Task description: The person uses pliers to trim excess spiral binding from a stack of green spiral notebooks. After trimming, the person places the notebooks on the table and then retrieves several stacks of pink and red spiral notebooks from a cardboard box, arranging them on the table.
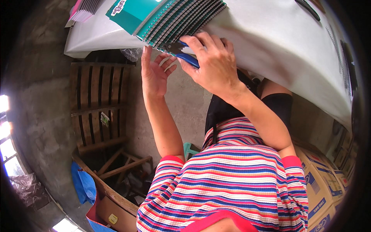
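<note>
Several teal spiral notebooks (133, 16) lie fanned in an overlapping stack at the table's near edge, their dark wire coils (185, 19) side by side. My right hand (217, 63) is closed around blue-handled pliers (188, 60). The jaws of the pliers are at the near ends of the coils; whether they grip a wire is too small to tell. To the left, my left hand (155, 75) has its fingers apart with nothing in them. Its thumb tip is close to the lowest notebook's corner; contact there is unclear.
A white cover (266, 50) drapes the table. Pink-edged notebooks (85, 9) sit at the far left, a black tool (308, 9) at the far right, and loose coils (338, 50) along the right edge. Below are a slatted wooden chair (100, 89), cardboard boxes (320, 181) and a green stool (190, 150).
</note>
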The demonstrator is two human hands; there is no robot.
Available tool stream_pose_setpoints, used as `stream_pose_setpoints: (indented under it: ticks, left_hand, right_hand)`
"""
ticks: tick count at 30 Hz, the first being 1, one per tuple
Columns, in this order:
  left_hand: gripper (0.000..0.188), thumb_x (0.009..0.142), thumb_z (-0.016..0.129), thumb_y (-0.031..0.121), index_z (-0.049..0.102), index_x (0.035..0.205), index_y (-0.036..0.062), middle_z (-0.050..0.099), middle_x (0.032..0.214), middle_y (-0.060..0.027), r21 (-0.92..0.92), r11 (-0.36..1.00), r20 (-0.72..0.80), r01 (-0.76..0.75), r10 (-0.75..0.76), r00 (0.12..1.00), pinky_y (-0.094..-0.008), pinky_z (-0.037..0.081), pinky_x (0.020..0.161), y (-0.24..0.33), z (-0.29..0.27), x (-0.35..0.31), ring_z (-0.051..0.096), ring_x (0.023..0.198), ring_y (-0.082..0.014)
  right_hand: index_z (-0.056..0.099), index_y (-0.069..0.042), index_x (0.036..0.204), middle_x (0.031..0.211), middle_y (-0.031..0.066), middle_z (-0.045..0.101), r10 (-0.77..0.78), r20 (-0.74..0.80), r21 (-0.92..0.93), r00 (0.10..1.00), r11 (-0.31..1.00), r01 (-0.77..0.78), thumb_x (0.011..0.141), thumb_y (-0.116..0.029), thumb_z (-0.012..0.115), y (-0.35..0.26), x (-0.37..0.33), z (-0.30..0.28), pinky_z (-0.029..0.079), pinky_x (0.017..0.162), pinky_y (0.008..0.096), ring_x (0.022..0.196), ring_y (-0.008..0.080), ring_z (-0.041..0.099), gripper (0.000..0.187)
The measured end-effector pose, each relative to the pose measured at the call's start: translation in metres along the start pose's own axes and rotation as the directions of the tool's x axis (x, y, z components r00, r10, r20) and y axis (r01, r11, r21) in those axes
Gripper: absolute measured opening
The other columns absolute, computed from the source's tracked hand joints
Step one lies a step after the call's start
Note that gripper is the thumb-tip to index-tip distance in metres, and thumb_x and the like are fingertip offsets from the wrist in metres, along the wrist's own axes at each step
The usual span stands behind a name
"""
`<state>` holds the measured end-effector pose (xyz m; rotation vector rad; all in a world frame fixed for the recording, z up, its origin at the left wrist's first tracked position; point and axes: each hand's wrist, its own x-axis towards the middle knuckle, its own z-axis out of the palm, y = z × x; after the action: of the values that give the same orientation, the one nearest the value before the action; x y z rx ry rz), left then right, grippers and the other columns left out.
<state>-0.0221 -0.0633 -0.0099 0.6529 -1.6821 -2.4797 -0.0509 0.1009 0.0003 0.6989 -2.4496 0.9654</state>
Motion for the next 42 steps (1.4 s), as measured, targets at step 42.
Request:
stream_pose_setpoints:
  ticks: [42]
  left_hand:
    - [0.07, 0.076, 0.044, 0.068, 0.045, 0.12, 0.0146, 0.053, 0.098, -0.0044, 0.075, 0.997, -0.099, -0.005, 0.012, 0.995, -0.033, 0.04, 0.071, 0.006, 0.02, 0.001, 0.053, 0.087, -0.0174]
  right_hand:
    - [0.057, -0.018, 0.107, 0.098, 0.0013, 0.057, -0.152, -0.057, -0.106, 0.987, 0.984, 0.146, 0.069, -0.031, 0.072, -0.005, 0.022, -0.003, 0.033, 0.086, 0.0448, 0.095, 0.0184, 0.055, 0.043]
